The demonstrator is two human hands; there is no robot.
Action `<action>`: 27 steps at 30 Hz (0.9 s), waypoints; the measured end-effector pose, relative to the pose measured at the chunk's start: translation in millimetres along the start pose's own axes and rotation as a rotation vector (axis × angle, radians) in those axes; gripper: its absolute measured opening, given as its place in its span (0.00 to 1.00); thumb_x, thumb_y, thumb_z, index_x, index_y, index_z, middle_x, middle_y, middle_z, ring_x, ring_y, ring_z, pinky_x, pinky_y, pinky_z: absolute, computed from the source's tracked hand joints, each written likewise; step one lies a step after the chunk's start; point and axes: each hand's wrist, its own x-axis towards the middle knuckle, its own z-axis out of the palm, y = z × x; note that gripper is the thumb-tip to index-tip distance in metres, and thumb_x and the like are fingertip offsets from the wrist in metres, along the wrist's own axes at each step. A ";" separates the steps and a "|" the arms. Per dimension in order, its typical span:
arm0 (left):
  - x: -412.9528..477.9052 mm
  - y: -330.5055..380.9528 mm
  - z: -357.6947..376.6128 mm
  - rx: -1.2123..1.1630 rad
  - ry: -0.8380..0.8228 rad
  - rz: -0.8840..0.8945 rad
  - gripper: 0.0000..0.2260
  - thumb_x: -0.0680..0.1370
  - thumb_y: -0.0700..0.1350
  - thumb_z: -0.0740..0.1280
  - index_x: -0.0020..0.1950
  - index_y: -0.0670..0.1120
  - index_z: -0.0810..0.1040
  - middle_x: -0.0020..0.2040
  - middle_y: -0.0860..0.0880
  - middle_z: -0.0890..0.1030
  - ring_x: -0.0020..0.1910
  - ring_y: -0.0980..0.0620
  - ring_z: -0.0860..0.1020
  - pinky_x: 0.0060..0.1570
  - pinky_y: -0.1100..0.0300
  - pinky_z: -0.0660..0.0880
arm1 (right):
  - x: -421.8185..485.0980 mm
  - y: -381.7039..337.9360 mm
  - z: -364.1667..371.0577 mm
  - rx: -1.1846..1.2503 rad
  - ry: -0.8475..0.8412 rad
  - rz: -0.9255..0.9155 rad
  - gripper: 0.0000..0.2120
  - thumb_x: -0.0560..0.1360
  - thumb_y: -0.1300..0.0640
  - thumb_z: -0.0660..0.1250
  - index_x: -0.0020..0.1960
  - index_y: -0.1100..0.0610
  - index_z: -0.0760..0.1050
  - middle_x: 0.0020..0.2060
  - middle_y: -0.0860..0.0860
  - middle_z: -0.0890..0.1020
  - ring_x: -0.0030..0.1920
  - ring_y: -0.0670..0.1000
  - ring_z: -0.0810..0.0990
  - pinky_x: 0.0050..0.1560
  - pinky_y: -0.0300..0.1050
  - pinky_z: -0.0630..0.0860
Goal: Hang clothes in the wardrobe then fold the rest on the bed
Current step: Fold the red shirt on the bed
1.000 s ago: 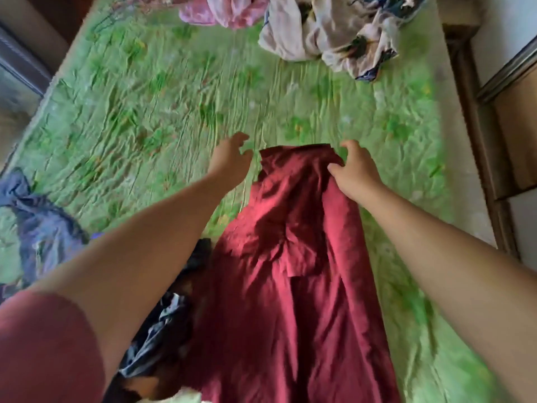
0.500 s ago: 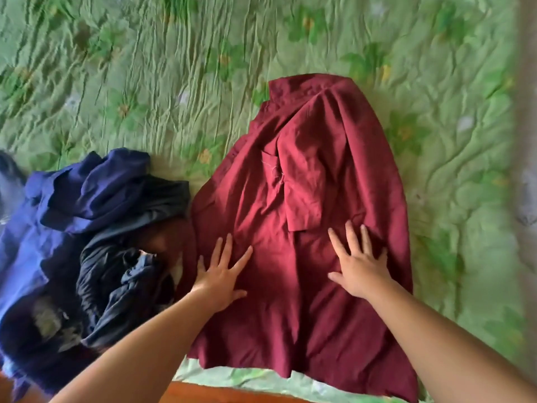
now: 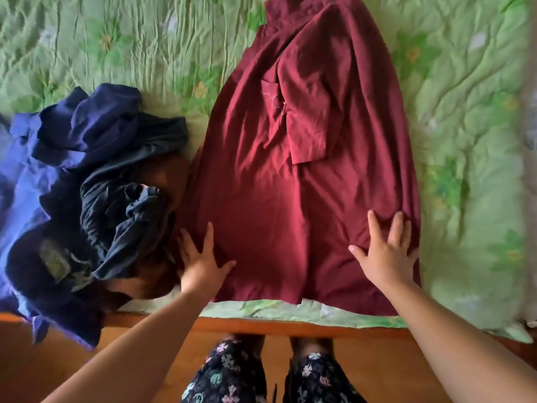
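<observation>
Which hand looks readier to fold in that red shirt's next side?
Probably the left hand: it lies flat on the unfolded left edge of the maroon shirt, while the side under the right hand already looks folded in.

One maroon shirt (image 3: pixel 290 184), one clothes heap (image 3: pixel 101 158), one bedspread (image 3: pixel 145 39), one left hand (image 3: pixel 200 266), one right hand (image 3: pixel 386 257).

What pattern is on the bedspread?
Light green bedspread with a faded floral print, seen in the head view.
</observation>
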 end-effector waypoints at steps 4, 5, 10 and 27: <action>-3.0 -14.3 -1.7 -0.126 0.122 -0.053 0.48 0.70 0.58 0.78 0.80 0.64 0.49 0.81 0.43 0.43 0.79 0.38 0.49 0.68 0.37 0.66 | -24.1 13.9 14.4 0.287 0.006 0.219 0.48 0.72 0.38 0.74 0.81 0.40 0.48 0.79 0.67 0.47 0.78 0.71 0.53 0.71 0.69 0.64; 0.1 -14.3 -3.6 -0.147 0.141 -0.081 0.49 0.69 0.58 0.78 0.79 0.64 0.49 0.80 0.43 0.45 0.78 0.37 0.51 0.67 0.37 0.67 | -26.4 15.5 16.0 0.353 0.032 0.265 0.49 0.72 0.40 0.75 0.82 0.41 0.47 0.78 0.69 0.53 0.76 0.71 0.57 0.70 0.66 0.66; 11.6 -16.7 -9.4 -0.113 0.233 -0.228 0.53 0.64 0.63 0.79 0.77 0.60 0.47 0.76 0.42 0.53 0.74 0.35 0.59 0.66 0.35 0.67 | -20.2 39.5 10.0 0.351 0.000 0.485 0.54 0.68 0.37 0.77 0.81 0.44 0.46 0.75 0.64 0.62 0.74 0.66 0.63 0.67 0.68 0.69; -60.9 71.2 -3.1 -0.483 -0.048 0.160 0.08 0.74 0.39 0.70 0.50 0.50 0.79 0.41 0.55 0.83 0.39 0.58 0.81 0.38 0.59 0.78 | -40.6 42.8 -4.2 0.696 -0.060 0.216 0.10 0.71 0.50 0.72 0.41 0.51 0.72 0.36 0.47 0.78 0.35 0.53 0.76 0.37 0.45 0.70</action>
